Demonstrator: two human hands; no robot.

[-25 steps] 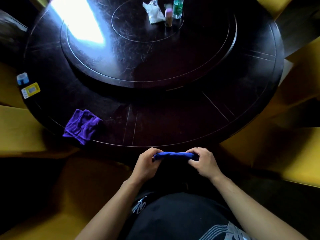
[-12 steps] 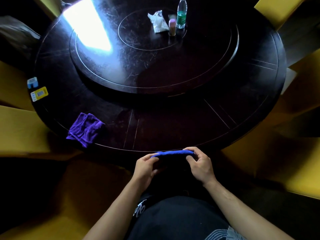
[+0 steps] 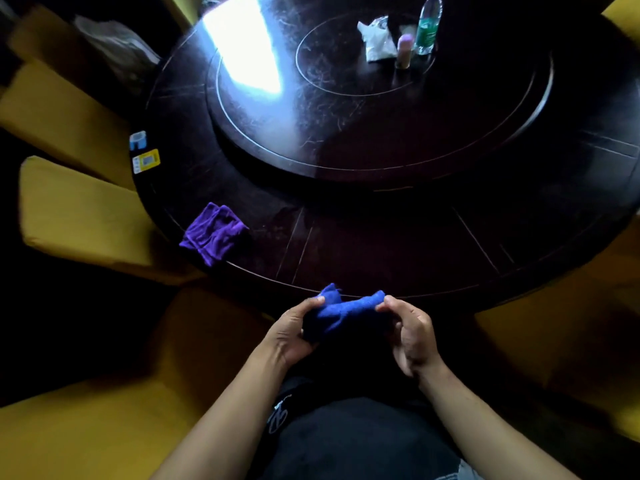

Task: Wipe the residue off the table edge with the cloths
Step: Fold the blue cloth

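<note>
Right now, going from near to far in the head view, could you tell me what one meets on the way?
Blue cloth held in both hands, purple cloth, yellow card, pink-capped tube, green-labelled bottle.

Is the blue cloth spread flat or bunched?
Bunched: the blue cloth sits crumpled between both hands, left hand and right hand pinching its ends.

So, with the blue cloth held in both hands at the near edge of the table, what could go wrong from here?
1. The blue cloth is bunched between the left hand and the right hand; wiped like that, little of it may touch the table edge, so residue could remain.
2. The purple cloth lies at the rim; a sideways wipe might push it off.
3. The area is dark, so residue may be hard to see.
</note>
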